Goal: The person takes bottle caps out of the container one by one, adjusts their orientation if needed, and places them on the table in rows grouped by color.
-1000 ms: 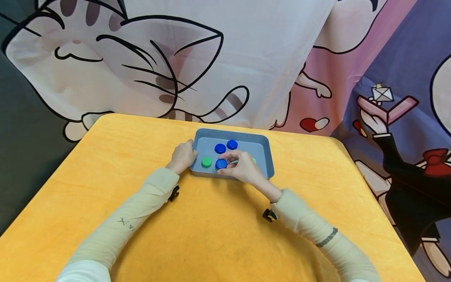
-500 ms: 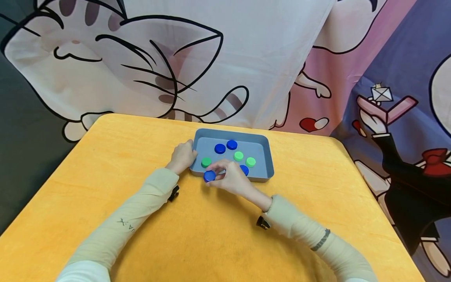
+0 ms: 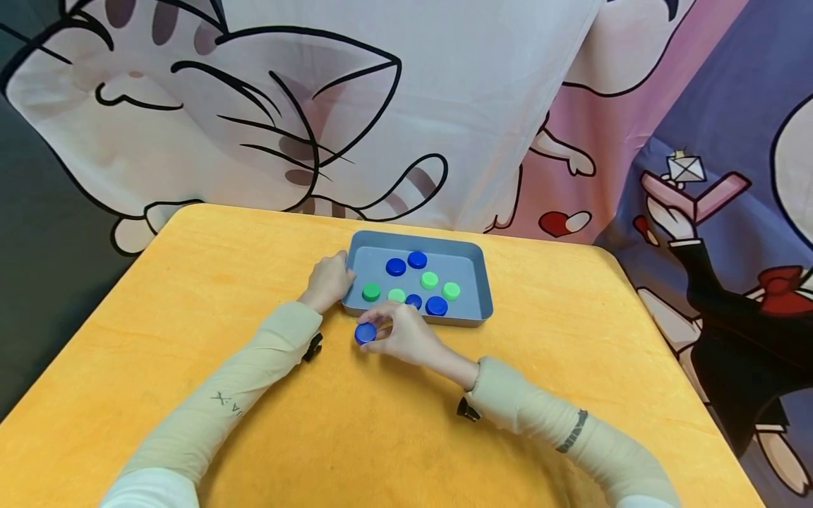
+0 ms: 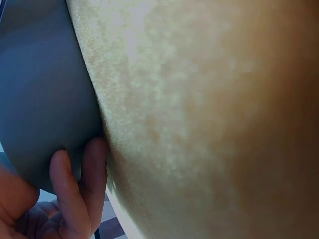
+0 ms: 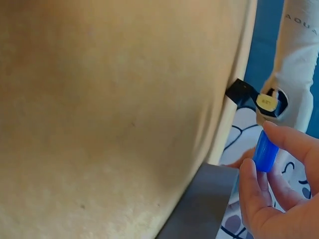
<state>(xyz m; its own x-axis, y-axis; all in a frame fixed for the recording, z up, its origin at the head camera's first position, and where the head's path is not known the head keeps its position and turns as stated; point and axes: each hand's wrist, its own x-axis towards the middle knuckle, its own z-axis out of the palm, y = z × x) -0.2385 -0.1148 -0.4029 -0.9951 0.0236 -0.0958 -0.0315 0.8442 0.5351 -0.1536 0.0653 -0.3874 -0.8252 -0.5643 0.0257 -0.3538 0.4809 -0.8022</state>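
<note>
The right hand (image 3: 406, 335) is pinching a round blue cap (image 3: 365, 333) between its thumb and curved fingertips, and the right wrist view is showing the cap's smooth side between them. The cap is sitting outside the grey-blue tray (image 3: 473, 322), in front of its near left corner and over the table (image 3: 356, 437); whether it is touching the yellow surface is hard to tell. The left hand (image 3: 327, 282) is gripping the left end of the tray, and in the left wrist view two of its fingers are pressing against the outer wall. Inside the tray, a dark green cap (image 3: 371, 291) is lying nearest the left hand, and just beside it a light green cap (image 3: 396, 295) is showing partly behind the right hand's fingers. Next along the near wall, a half-hidden blue cap (image 3: 413, 301) is neighbouring a fully visible blue one. Two more light green caps are resting behind these toward the right, while a pair of blue caps is lying near the back wall. Farther out, beige sleeves (image 3: 229, 395) are covering both forearms, and beyond the table a backdrop (image 3: 483, 106) printed with a cartoon cat is hanging.
</note>
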